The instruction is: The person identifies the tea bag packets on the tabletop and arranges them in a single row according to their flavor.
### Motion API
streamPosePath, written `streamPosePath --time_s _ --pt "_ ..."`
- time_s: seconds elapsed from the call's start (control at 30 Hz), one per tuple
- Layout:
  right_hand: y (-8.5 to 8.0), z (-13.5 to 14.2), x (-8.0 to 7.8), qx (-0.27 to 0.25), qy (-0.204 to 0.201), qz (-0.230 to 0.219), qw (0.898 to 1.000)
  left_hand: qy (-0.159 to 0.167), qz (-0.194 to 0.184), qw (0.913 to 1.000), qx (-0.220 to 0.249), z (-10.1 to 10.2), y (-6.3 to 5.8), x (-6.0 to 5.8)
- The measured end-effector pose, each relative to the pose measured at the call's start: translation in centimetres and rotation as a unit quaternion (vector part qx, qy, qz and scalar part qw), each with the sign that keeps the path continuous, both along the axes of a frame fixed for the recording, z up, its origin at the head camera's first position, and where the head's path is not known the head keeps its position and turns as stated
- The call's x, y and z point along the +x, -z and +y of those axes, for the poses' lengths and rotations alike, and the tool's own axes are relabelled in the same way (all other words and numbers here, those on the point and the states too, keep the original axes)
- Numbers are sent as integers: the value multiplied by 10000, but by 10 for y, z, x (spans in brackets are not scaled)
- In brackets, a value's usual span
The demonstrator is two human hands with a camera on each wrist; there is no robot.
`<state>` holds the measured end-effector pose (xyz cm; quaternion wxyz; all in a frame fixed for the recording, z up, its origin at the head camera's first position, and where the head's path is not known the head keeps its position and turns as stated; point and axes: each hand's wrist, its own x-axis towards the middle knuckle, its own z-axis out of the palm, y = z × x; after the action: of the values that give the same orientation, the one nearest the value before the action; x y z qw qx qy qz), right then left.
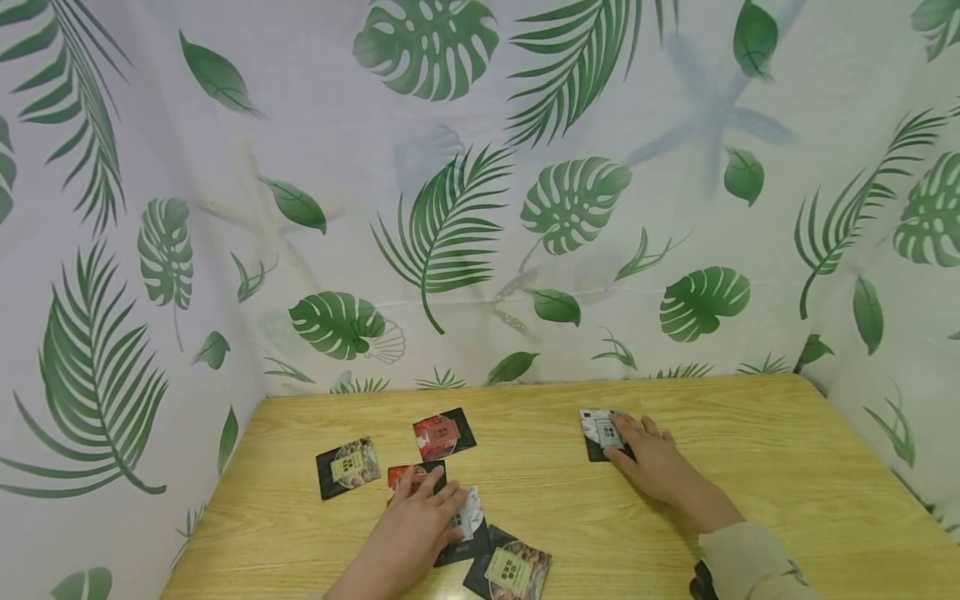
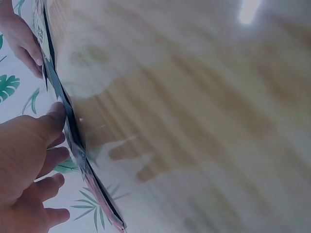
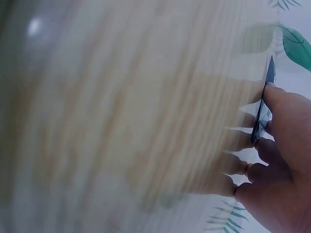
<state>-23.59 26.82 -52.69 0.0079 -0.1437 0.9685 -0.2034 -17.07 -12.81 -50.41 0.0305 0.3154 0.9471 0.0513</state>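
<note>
Flat black-edged sachets lie on the wooden table. My left hand (image 1: 412, 529) is over a grey-and-black sachet (image 1: 471, 527) and partly hides it, its fingers reaching over a red-and-black sachet (image 1: 431, 472). In the left wrist view the left thumb (image 2: 57, 114) touches the sachets' upper side, with the other fingers spread apart. To the right, my right hand (image 1: 654, 458) rests on another grey-and-black sachet (image 1: 595, 427), covering its right part. The right wrist view shows the right thumb (image 3: 274, 94) on that sachet (image 3: 263, 116), its other fingertips down at the tabletop.
A second red sachet (image 1: 442, 433) lies farther back, and a yellow-labelled sachet (image 1: 348, 467) is at the left. Another yellow-labelled one (image 1: 513, 567) overlaps the grey sachet near the front. A leaf-patterned cloth (image 1: 480, 250) hangs behind the table (image 1: 750, 450) and along both sides.
</note>
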Motion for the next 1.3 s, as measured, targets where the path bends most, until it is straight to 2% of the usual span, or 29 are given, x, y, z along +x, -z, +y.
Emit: streamPosePath --time_s 0.13,0.27,0.3,0.37,0.5,0.6,0.8,1.3 --pt "1 1 0 22 2 13 10000 88 101 9997 199 1 8 -5" --pt "1 1 -1 22 3 28 10000 228 -186 9971 698 -1 17 -9" --pt "1 2 -1 24 2 36 10000 233 -310 9964 753 0 14 -9" --pt "1 2 -1 8 6 22 10000 288 -476 9947 867 -1 17 -11" --pt "1 2 0 11 24 37 10000 244 -674 9949 705 3 11 -13" --pt "0 2 0 25 22 68 10000 74 -725 9959 538 9 5 -14" --pt "1 1 1 -3 2 62 10000 -163 -694 9970 303 18 7 -20" --pt "-4 1 -1 79 -43 21 10000 -264 -765 9959 392 31 7 -27"
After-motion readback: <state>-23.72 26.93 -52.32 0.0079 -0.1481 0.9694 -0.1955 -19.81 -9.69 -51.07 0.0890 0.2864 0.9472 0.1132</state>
